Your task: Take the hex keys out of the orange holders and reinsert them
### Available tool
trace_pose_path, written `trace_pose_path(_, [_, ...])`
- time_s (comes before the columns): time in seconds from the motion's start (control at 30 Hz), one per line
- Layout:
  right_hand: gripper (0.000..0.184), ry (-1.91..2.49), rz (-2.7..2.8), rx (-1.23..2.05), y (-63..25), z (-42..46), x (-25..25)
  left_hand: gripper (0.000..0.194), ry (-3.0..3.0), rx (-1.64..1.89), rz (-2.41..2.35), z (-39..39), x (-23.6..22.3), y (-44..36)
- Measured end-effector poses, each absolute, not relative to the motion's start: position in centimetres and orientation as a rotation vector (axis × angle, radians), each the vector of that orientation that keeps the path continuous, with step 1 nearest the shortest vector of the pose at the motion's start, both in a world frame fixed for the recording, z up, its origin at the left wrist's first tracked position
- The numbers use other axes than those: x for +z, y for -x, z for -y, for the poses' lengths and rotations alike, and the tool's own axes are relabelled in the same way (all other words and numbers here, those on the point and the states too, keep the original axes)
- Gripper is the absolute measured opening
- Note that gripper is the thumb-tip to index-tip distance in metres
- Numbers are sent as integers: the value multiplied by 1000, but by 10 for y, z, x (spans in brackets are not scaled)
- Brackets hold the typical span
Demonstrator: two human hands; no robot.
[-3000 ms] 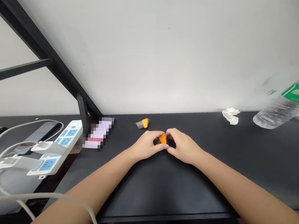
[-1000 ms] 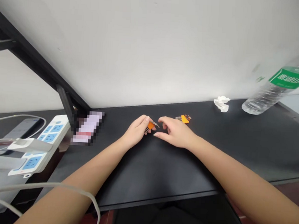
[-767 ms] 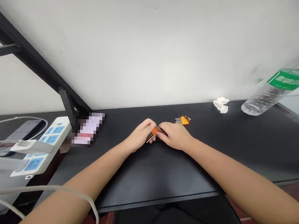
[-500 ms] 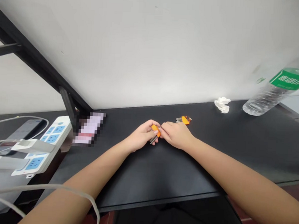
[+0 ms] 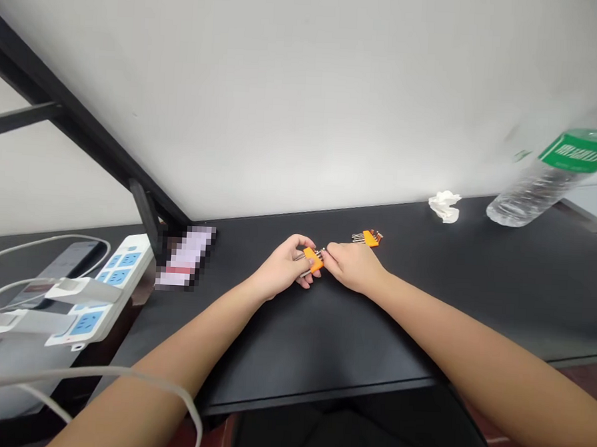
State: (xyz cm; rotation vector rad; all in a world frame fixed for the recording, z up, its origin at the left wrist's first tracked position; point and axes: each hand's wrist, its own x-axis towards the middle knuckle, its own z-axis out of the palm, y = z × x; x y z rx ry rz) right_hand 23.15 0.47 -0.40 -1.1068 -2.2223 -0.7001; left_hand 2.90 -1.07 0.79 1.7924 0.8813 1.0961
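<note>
In the middle of the black desk [image 5: 272, 342], my left hand [image 5: 283, 266] is closed around an orange holder of metal hex keys [image 5: 314, 259]. Their long shafts point down to the left, between thumb and fingers. My right hand [image 5: 352, 265] is pinched at the right end of this set, by the short ends of the keys. It seems to grip one key, mostly covered by the fingers. Just behind my right hand lies a second orange hex key set [image 5: 370, 238], with its shafts pointing left.
A crumpled white tissue [image 5: 444, 206] and a clear bottle with a green label [image 5: 530, 189] stand near the wall. To the left are a power strip [image 5: 121, 267] with plugged-in chargers, a phone [image 5: 56, 271], white cables [image 5: 160, 383], a blurred-out flat item [image 5: 187, 254] and a black metal frame [image 5: 97, 143].
The held hex key set has turned slightly in my left hand, and a small gap now shows between the holder and my right fingers. The whole view has shifted a little.
</note>
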Motion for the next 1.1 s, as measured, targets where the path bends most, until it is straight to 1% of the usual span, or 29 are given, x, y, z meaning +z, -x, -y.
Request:
trace_pose_path(0.23, [38, 1151, 2196, -733, -236, -15, 2, 30, -1908, 1055, -941, 4, 8, -23])
trace_pose_path(0.37, [38, 1234, 2194, -757, -240, -18, 7, 29, -1954, 1021, -991, -1, 8, -20])
trace_pose_path(0.63, [37, 1235, 2260, -653, -248, -15, 15, 27, -1961, 958, -994, -5, 8, -17])
trace_pose_path(0.7, [40, 1194, 2250, -591, -248, -15, 14, 27, -1968, 945, -986, -5, 8, -16])
trace_pose_path(0.8, [44, 1141, 2183, -396, -248, -18, 11, 29, -1965, 949, -942, -4, 7, -15])
trace_pose_path(0.93, [44, 1037, 2087, -136, -247, -23, 10, 33, -1943, 993, -888, -2, 6, -17])
trace_pose_path(1.0, [41, 1013, 2048, -75, -246, -23, 10, 33, -1941, 1012, -886, -2, 6, -18])
trace_pose_path(1.1, [31, 1014, 2012, 0, -244, -22, 10, 33, -1964, 1011, -890, -1, 5, -19])
